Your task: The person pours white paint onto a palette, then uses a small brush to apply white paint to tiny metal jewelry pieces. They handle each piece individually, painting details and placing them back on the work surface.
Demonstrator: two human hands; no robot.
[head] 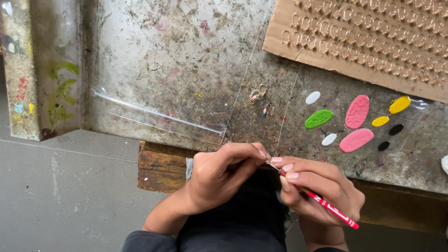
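Observation:
My right hand holds a thin red-handled brush, its metal tip pointing up-left toward my left hand. My left hand is closed, fingertips pinched together at the brush tip; whatever small piece it pinches is hidden by the fingers. Both hands hover at the near edge of a stained worktable. A few small gold-coloured earring pieces lie on clear plastic just beyond my fingers.
Blobs of paint lie at right on a clear sheet: green, pink, yellow, white, black. A cardboard sheet at the top right carries rows of several earring pieces. A clear plastic bag lies at left.

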